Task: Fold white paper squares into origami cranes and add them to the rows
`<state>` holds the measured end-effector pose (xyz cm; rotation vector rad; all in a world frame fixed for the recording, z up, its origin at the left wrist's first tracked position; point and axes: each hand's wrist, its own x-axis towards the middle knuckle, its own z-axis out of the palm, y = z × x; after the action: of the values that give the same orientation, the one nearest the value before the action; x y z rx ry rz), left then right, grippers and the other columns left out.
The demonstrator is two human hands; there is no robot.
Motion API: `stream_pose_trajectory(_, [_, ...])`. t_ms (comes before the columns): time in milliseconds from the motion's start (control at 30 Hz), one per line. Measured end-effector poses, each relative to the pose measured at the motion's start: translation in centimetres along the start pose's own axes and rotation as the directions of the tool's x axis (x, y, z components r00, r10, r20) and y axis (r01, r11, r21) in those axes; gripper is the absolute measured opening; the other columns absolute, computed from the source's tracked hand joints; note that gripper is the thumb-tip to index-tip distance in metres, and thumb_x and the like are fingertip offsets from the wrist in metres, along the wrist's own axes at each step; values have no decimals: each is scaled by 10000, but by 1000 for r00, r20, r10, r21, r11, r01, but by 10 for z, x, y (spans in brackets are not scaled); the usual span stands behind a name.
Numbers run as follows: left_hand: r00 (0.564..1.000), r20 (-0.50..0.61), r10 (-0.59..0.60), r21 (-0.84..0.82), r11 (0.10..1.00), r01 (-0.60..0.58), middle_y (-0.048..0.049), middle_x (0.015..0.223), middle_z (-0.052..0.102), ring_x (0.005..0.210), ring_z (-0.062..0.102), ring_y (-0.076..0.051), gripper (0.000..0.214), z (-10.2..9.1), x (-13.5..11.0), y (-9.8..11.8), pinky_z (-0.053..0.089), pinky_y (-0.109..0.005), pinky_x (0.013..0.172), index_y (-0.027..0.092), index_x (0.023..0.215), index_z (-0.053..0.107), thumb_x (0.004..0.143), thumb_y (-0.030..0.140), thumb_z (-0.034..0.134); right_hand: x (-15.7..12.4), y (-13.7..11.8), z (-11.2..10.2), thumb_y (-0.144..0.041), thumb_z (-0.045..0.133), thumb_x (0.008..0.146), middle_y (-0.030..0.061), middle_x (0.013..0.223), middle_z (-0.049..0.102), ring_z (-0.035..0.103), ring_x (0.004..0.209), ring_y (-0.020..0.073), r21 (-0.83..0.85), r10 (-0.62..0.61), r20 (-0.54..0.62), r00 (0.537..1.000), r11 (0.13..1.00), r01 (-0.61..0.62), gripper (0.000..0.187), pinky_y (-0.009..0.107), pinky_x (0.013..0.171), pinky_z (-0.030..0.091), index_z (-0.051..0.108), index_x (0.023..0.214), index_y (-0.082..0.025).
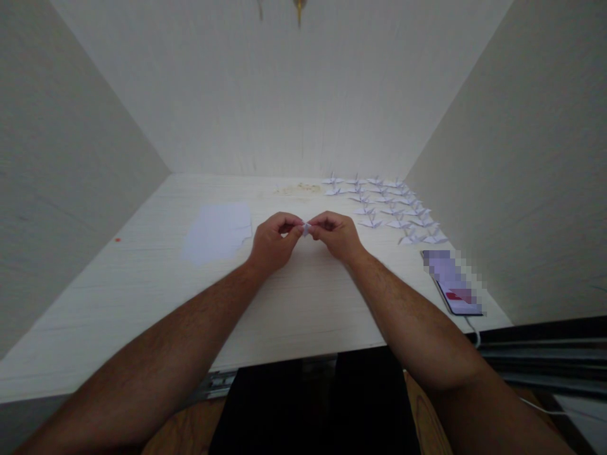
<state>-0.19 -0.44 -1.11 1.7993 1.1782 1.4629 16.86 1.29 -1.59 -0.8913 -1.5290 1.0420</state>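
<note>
A small folded white paper [306, 229] is pinched between my two hands above the middle of the table. My left hand [276, 240] grips its left side between thumb and fingers. From the other side, my right hand [337, 235] pinches the right edge in the same way. Much of the paper is hidden behind the fingertips, so its exact shape is hard to tell. Left of my left hand lies a loose stack of white paper sheets [220, 230]. Several folded paper cranes [398, 223] stand in rows to the right, beyond my right hand.
A phone [450, 281] with a cable [473, 328] lies near the right table edge. Walls enclose the white table [303, 303] at the back and both sides. A small orange spot [117, 240] shows at left, and brownish marks [306, 188] at the back.
</note>
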Motion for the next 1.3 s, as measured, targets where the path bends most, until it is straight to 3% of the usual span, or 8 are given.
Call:
stream_pose_trajectory(233, [997, 49, -53, -39, 998, 55, -38, 796, 735, 710, 659, -152, 112, 1, 0, -5, 522, -301, 703, 182, 831, 701, 792, 288, 703, 1, 1, -3, -434, 759, 727, -11, 646, 631, 561, 562, 106, -67, 15, 10, 1000, 998, -14, 270, 253, 541, 468, 637, 753, -195])
stream_pose_trajectory(467, [993, 54, -110, -40, 993, 112, -29, 762, 737, 689, 656, -151, 94, 1, 1, -2, 510, -294, 675, 181, 794, 699, 773, 273, 709, -5, -6, 1, -355, 688, 801, 53, 996, 730, 636, 733, 125, -143, -88, -4, 996, 986, 87, 186, 262, 597, 496, 606, 746, -198])
stream_pose_trajectory(667, [992, 16, -122, 50, 991, 122, -7, 738, 726, 674, 641, -142, 70, 0, 1, 3, 498, -278, 651, 192, 776, 695, 772, 262, 697, -6, -9, 2, -297, 692, 792, 40, 898, 733, 663, 811, 149, -204, -164, -39, 986, 967, 153, 137, 272, 651, 511, 624, 722, -202])
stream_pose_trajectory(1000, [997, -38, -62, 64, 996, 64, -4, 720, 693, 624, 604, -126, 52, 2, 0, 8, 481, -261, 608, 200, 807, 657, 759, 199, 676, -5, -8, 4, -256, 705, 740, -6, 737, 659, 590, 663, 119, -209, -92, -108, 990, 976, 67, 122, 278, 653, 495, 604, 784, -206])
stream_pose_trajectory(1133, [999, 27, -30, 123, 992, 26, -16, 761, 703, 672, 618, -134, 127, 1, 1, 5, 479, -267, 636, 192, 892, 698, 773, 211, 657, -5, -10, 4, -264, 713, 716, -17, 720, 632, 571, 643, 111, -165, -48, -105, 993, 986, 30, 176, 262, 617, 479, 571, 804, -208])
stream_pose_trajectory(1233, [992, 118, -40, 175, 984, 19, -1, 676, 663, 618, 573, -129, 98, -1, 2, 2, 444, -264, 593, 194, 823, 710, 754, 261, 691, -5, -9, 4, -266, 741, 687, -29, 678, 614, 551, 604, 103, -162, -13, -87, 996, 987, -1, 218, 252, 577, 459, 555, 787, -210])
stream_pose_trajectory(1300, [982, 163, -99, 122, 989, 80, 7, 635, 637, 579, 543, -120, 123, -3, 4, 1, 419, -254, 555, 191, 769, 694, 729, 303, 727, -5, -9, 3, -270, 765, 663, -32, 659, 614, 556, 591, 103, -133, 13, -76, 997, 991, -23, 250, 248, 566, 457, 557, 785, -208])
